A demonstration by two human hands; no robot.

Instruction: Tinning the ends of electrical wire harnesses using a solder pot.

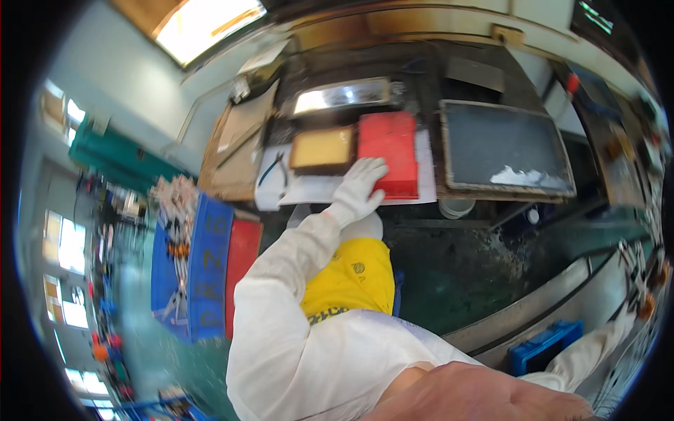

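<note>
My left hand point(360, 188), in a white glove, rests at the near left edge of a red box point(393, 144) on the workbench, its fingers stretched out and the thumb apart. Left of that box is a brown-framed tray with a yellow block point(323, 149). Pliers point(274, 172) with blue handles lie on white paper point(302, 189). Far out to the right, my gloved right hand point(623, 321) reaches to pale, wire-like parts with an orange-brown piece point(646, 306). Blur hides its fingers, so a grip there is unclear.
A blue bin point(207, 270) of pale wire-like parts stands left of me. A shiny long tray point(342, 97) lies farther back. On the right are a framed grey panel point(505, 144), a metal trough point(526, 302) and a blue case point(546, 345).
</note>
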